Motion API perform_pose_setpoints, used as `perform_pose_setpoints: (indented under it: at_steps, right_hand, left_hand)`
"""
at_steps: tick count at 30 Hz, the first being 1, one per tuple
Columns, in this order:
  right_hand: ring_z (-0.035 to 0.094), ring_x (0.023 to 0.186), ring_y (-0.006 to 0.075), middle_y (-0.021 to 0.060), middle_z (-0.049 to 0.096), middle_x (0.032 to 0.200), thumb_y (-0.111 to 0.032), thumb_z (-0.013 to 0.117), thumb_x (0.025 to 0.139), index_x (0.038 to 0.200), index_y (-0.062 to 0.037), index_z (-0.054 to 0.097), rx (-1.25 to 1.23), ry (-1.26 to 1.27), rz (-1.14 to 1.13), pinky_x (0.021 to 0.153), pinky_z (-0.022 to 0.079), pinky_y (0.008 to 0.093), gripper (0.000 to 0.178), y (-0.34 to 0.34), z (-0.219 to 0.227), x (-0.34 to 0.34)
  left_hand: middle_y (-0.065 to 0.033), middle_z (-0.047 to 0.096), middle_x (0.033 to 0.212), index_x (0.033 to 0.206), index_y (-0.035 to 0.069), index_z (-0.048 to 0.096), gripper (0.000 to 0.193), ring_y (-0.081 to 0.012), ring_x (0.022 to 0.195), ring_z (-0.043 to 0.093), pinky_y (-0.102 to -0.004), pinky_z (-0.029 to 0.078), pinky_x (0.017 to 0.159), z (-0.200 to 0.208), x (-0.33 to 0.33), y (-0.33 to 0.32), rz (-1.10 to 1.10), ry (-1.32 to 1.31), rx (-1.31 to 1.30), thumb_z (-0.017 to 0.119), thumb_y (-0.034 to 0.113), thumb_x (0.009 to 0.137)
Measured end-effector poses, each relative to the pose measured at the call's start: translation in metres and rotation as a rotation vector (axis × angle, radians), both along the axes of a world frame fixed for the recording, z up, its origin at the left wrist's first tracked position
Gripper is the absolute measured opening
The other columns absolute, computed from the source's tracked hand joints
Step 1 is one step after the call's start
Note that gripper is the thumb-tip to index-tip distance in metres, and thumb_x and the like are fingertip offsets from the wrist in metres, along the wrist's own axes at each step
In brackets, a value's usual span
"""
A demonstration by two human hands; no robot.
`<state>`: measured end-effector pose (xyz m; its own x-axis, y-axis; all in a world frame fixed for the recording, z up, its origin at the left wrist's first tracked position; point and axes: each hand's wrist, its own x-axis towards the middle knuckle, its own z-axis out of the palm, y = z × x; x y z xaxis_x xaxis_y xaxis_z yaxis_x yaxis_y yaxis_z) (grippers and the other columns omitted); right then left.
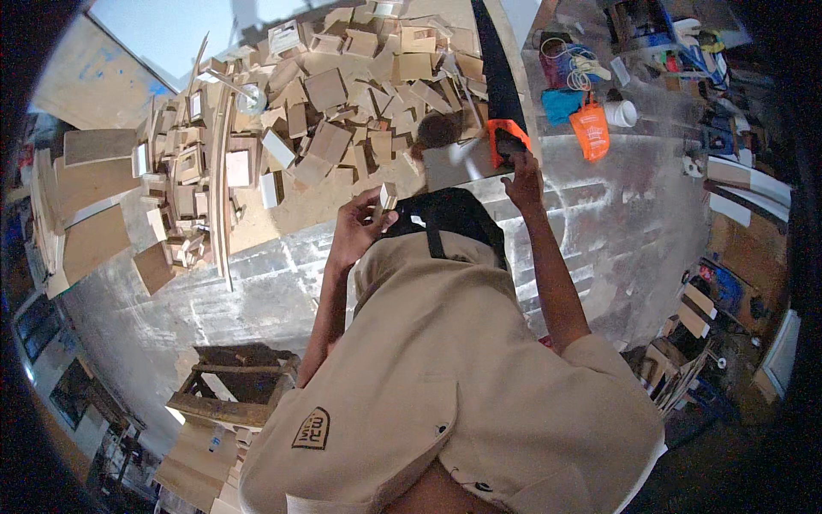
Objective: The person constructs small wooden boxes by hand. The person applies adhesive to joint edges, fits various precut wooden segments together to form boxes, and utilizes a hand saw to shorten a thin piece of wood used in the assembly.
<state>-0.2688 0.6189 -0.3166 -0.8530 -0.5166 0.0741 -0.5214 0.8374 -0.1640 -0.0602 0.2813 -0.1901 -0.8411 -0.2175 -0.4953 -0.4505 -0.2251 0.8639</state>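
A small pale wood block (388,197) is pinched upright between the thumb and fingers of my left hand (363,230), just left of my lap. My right hand (522,177) is closed at the orange and black handle of a handsaw (501,81). The saw's long dark blade points away from me across the work surface. Left of the handle lies a greyish flat board (452,168). Beyond it is a dark round shape (438,131), too blurred to name.
Wood offcuts (325,90) are heaped across the board-topped surface ahead, with long strips (224,171) at left. At right on the floor are an orange bag (589,130), a white bucket (622,113) and a teal cloth (562,104). A wooden frame (231,411) stands behind at left.
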Motion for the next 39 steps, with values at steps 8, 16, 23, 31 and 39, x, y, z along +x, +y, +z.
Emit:
perform_pose_setpoints:
  at_steps: [8, 16, 23, 31, 39]
  right_hand:
    - [0.057, 0.102, 0.0367, 0.0157, 0.058, 0.108, -0.021, 0.076, 0.067, 0.113, -0.0069, 0.056, 0.04, -0.177, 0.132, 0.085, 0.046, 0.0516, 0.052, -0.013, 0.007, -0.033]
    - [0.064, 0.085, 0.0358, 0.0156, 0.062, 0.095, -0.023, 0.074, 0.073, 0.105, -0.006, 0.057, -0.196, -0.207, 0.215, 0.071, 0.053, 0.0449, 0.04, 0.007, 0.024, -0.062]
    - [0.061, 0.055, 0.0274, 0.0111, 0.058, 0.065, -0.031, 0.065, 0.092, 0.09, -0.0038, 0.058, -0.772, -0.328, -0.039, 0.051, 0.048, 0.0358, 0.029, 0.044, 0.092, -0.106]
    - [0.052, 0.055, 0.0076, 0.0006, 0.058, 0.067, -0.023, 0.072, 0.088, 0.095, -0.0051, 0.062, -1.089, -0.808, -0.387, 0.049, 0.042, 0.025, 0.022, 0.117, 0.136, -0.153]
    - [0.049, 0.053, 0.006, -0.0022, 0.052, 0.067, -0.023, 0.073, 0.088, 0.079, -0.0076, 0.051, -1.135, -0.794, -0.366, 0.048, 0.041, 0.0231, 0.028, 0.117, 0.126, -0.182]
  left_hand:
    - [-0.0102, 0.068, 0.097, 0.125, -0.001, 0.059, 0.051, -0.0163, 0.088, 0.065, -0.0327, 0.054, 0.079, 0.008, -0.015, 0.006, -0.08, -0.056, -0.126, 0.078, 0.013, 0.079]
    - [-0.0117, 0.063, 0.113, 0.119, 0.0, 0.064, 0.046, -0.0205, 0.096, 0.064, -0.0354, 0.054, 0.082, 0.009, -0.09, 0.08, -0.087, 0.014, -0.417, 0.078, 0.014, 0.078]
    - [-0.0183, 0.064, 0.107, 0.113, 0.006, 0.067, 0.042, -0.0365, 0.091, 0.064, -0.041, 0.052, 0.081, 0.003, -0.235, 0.162, -0.176, 0.164, -0.886, 0.078, 0.012, 0.073]
    - [-0.013, 0.065, 0.113, 0.12, 0.015, 0.066, 0.042, -0.037, 0.1, 0.06, -0.0439, 0.05, 0.089, -0.115, -0.409, 0.184, -0.238, 0.366, -1.137, 0.069, 0.014, 0.079]
    - [-0.0077, 0.067, 0.11, 0.11, 0.019, 0.071, 0.03, -0.0321, 0.098, 0.061, -0.0415, 0.055, 0.078, -0.145, -0.448, 0.194, -0.439, 0.233, -1.308, 0.061, 0.016, 0.082]
